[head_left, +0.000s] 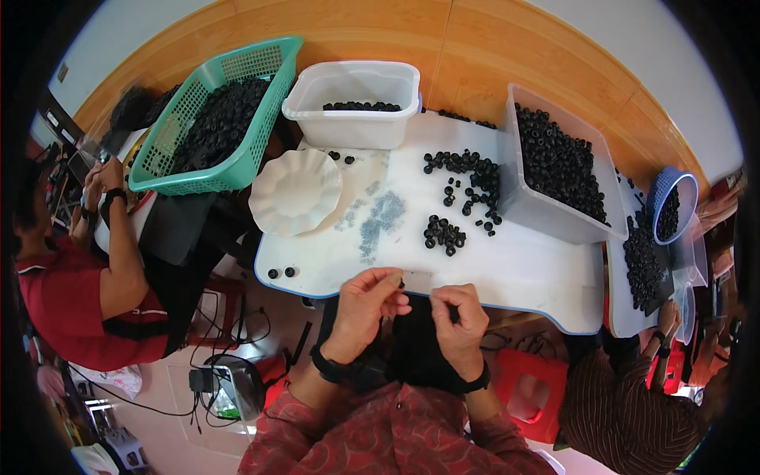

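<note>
My left hand (368,310) is held just off the table's front edge, thumb and fingers pinched on a small black part (401,284). Its shape is mostly hidden by the fingertips. To the right, my right hand (461,321) is closed with thumb against curled fingers; whatever it may hold cannot be made out. Beyond the hands, many tiny pale translucent pieces (381,220) are spread on the white table (522,277). A group of small black ring-like parts (445,235) lies right of them, with a larger loose group (475,184) behind. Two black parts (282,272) sit at the left front edge.
A scalloped white dish (294,192) stands at the left. Behind are a green basket (261,146) of black parts, a white tub (348,129) and a large translucent bin (546,210), both holding black parts. Co-workers sit left (87,301) and right (633,404). A red stool (534,388) is nearby.
</note>
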Motion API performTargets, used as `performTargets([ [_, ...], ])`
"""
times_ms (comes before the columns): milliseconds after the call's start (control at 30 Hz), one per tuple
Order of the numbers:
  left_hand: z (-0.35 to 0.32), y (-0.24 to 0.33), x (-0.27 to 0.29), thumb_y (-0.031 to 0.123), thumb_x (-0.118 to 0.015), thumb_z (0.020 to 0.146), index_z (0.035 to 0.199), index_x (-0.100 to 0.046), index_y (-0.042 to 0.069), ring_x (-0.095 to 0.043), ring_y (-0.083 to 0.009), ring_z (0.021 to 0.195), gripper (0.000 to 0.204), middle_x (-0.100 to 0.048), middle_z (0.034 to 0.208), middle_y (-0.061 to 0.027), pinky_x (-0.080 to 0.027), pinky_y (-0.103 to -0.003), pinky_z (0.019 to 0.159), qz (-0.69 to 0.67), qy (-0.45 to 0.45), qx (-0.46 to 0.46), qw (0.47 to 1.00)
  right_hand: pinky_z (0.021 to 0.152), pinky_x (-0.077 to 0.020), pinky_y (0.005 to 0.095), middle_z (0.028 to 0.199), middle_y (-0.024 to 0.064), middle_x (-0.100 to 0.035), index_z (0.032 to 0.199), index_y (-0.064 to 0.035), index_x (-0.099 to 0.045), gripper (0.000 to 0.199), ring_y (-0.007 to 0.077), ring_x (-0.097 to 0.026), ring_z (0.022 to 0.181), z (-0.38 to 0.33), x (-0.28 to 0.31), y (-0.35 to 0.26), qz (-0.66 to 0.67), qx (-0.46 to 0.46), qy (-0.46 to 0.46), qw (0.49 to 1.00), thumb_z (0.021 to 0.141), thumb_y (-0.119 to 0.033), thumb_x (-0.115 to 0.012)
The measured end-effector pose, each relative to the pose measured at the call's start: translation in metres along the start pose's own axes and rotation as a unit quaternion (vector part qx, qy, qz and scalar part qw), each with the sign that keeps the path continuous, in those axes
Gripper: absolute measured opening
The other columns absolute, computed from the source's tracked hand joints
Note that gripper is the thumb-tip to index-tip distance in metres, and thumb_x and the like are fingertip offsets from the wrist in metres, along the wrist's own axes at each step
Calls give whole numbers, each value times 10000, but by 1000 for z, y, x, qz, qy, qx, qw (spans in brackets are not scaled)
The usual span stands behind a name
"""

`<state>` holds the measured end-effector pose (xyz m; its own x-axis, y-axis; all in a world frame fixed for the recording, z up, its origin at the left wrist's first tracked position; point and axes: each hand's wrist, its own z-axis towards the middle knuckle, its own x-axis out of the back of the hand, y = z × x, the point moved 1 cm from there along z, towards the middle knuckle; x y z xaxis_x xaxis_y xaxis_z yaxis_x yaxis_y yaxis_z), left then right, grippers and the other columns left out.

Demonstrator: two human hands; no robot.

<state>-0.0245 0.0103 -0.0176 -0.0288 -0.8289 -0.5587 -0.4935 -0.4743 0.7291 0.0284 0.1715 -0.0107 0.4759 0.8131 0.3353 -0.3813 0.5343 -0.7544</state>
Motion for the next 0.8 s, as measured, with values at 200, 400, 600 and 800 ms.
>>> performTargets([
  [200, 51, 64, -6, 152, -584, 966, 1087, -628, -12, -664, -173, 751, 209, -653, 874, -74, -584, -349, 739, 30, -12, -63, 997, 662, -515, 303, 910, 129, -630, 926, 2, -629, 159, 235, -634, 789, 17, 22, 49, -99, -12, 61, 993, 802, 98, -651],
  [400, 132, 144, -26, 157, -596, 961, 970, -601, -44, -660, -194, 711, 201, -644, 803, -95, -593, -363, 745, 27, -60, -173, 983, 633, -511, 290, 922, 123, -622, 927, 7, -632, 157, 209, -617, 777, 16, 17, 67, -83, -52, 90, 991, 807, 109, -636],
  [600, 189, 189, -43, 139, -584, 965, 1035, -555, -65, -652, -237, 826, 217, -624, 869, -134, -594, -382, 780, -32, -38, -199, 979, 620, -504, 303, 903, 123, -632, 925, 0, -635, 186, 239, -606, 779, 17, 12, 67, -106, -37, 94, 989, 785, 123, -632],
  [800, 147, 151, -30, 150, -660, 910, 994, -650, -22, -620, -134, 723, 192, -647, 853, -51, -534, -269, 689, 223, -44, -186, 956, 628, -502, 329, 887, 123, -643, 912, -7, -635, 201, 267, -603, 780, 19, 15, 67, -130, -29, 88, 987, 764, 128, -636],
])
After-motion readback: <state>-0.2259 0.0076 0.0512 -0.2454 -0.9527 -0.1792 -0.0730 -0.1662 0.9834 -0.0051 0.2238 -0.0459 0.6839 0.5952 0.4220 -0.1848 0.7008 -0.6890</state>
